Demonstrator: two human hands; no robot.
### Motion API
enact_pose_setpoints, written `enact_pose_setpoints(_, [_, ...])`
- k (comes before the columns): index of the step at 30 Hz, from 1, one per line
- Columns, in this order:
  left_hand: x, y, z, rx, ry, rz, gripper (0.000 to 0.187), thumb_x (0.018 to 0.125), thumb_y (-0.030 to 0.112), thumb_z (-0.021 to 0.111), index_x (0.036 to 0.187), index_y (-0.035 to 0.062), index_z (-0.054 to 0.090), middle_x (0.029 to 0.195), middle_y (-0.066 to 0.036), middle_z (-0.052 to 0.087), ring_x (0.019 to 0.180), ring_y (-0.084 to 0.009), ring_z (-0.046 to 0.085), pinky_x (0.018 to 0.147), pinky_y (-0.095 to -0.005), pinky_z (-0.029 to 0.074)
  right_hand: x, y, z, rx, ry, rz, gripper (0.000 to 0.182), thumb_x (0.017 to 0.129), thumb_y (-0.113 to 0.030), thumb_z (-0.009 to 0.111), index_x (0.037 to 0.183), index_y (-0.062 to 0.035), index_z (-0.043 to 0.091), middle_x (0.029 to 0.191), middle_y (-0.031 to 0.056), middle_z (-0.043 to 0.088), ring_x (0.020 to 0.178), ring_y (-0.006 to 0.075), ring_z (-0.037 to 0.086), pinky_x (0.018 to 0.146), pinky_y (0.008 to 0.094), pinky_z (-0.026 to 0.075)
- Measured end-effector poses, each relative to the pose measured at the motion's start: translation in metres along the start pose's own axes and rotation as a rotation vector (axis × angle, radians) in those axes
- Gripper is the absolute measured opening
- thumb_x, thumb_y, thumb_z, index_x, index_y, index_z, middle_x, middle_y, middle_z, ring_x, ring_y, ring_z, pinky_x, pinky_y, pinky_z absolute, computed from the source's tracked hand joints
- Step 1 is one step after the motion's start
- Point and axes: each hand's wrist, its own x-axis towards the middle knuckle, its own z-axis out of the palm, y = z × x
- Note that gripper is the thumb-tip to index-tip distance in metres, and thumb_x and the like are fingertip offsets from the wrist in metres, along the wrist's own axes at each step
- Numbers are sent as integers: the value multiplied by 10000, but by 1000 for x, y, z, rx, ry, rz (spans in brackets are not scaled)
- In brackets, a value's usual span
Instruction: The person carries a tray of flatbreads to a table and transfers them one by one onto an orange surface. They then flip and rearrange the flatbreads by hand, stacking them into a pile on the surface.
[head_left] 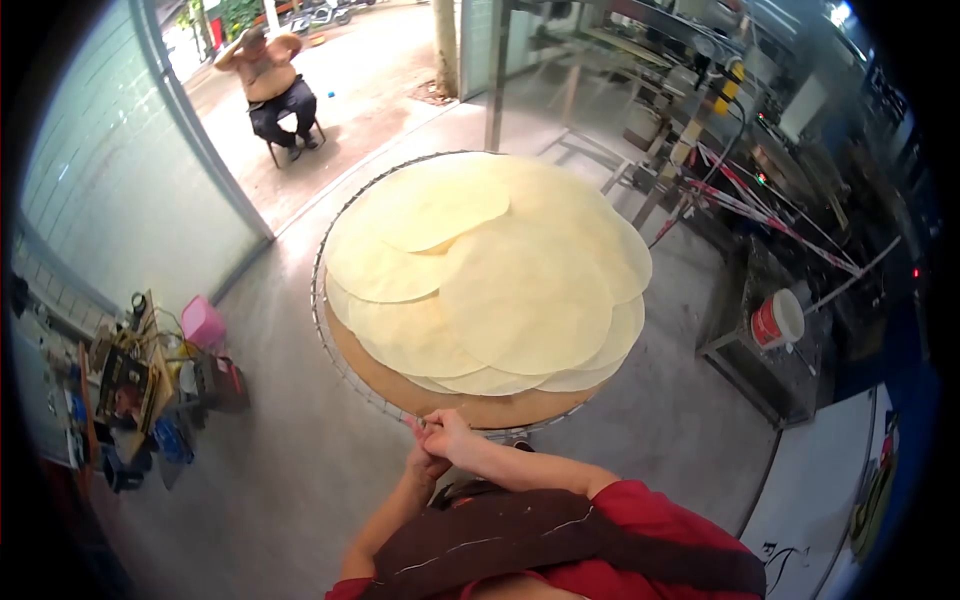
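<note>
A: How do my two arms look from up there?

B: Through my head view, both arms are bent and reach in to meet. The right hand [447, 435] comes in from the right and sits a bit over the left hand [426, 457]. They touch, down by the near rim.

A: Is my grip wide or narrow?

B: The fingers are bent in close together, but I can't tell if they pinch a small thing.

A: And the big round sheets [525, 290]?

B: They are thin, flat and pale yellow. They lie in a pile, one partly over the next, on a round brown board [372, 366] just past my hands. A wire rim [316, 290] goes around it. Brown shows at the near side.

A: What else can I see?

B: A red and white bucket [778, 318] on a metal stand [740, 352] to the right, a pink tub [203, 322] to the left, and a person [272, 80] sitting outside.
</note>
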Motion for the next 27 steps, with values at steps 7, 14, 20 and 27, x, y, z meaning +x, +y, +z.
enact_pose_setpoints(7, [-38, -10, 27, 1454, 312, 168, 353, 730, 17, 441, 1083, 29, 439, 1103, -109, 474, 1045, -268, 444, 938, -375, 324, -99, -36, 41, -910, -521, 73, 168, 802, -135, 489, 879, 6, 537, 826, 125, 578, 720, 200, 576, 647, 298, 470])
enact_pose_setpoints(14, [2, 16, 12, 140, 332, 177, 583, 563, -11, 399, 1140, 67, 419, 1152, -173, 445, 1108, -345, 384, 968, -486, 243, -181, -269, -48, -701, 60, -1675, 115, 759, -138, 501, 792, -35, 539, 562, 9, 483, 474, 83, 457, 438, 219, 394])
enact_pose_setpoints(20, [1, 30, 22, 52, 144, 198, 574, 598, 38, 403, 1168, 99, 378, 1119, -193, 454, 1000, -396, 464, 897, -529, 314, -116, -357, -158, -384, 458, -761, 156, 768, -164, 472, 857, -42, 513, 755, 134, 538, 639, 209, 540, 553, 332, 446])
enact_pose_setpoints(27, [7, 24, 59, 283, 449, 262, 480, 618, 50, 401, 1098, 60, 406, 902, -133, 511, 685, -281, 493, 752, -449, 412, -62, -378, -102, -84, -105, -828, 337, 821, -216, 389, 1073, -17, 494, 1062, 145, 534, 953, 271, 525, 802, 404, 441])
